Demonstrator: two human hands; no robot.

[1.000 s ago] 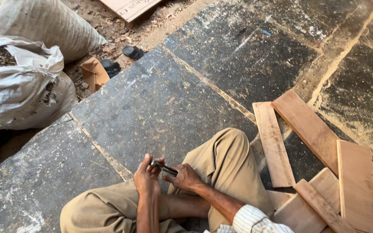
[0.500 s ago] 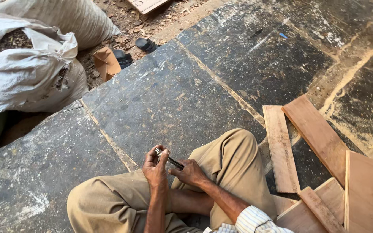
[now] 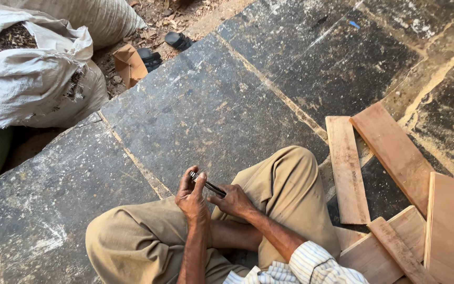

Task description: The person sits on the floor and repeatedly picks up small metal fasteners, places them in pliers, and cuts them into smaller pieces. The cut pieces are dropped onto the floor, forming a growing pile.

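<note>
Head view: a slim dark tool (image 3: pixel 206 185) is held between both hands above the crossed legs (image 3: pixel 269 210) of a person seated on a stone floor (image 3: pixel 206 105). The tool's long axis runs diagonally, its upper end pointing up and left toward the sacks (image 3: pixel 38 79), its lower end down and right toward the right hand (image 3: pixel 235 201). The upper end is pinched in the fingers of the left hand (image 3: pixel 193 197); the lower end is gripped by the right hand, just beside the left. What kind of tool it is cannot be told. Wooden planks (image 3: pixel 395 179) are spread on the floor to the right, near the knee. Compared with half a second ago, the hands and tool are held much the same, while the view has shifted, the sacks now sitting further left in the frame.
</note>
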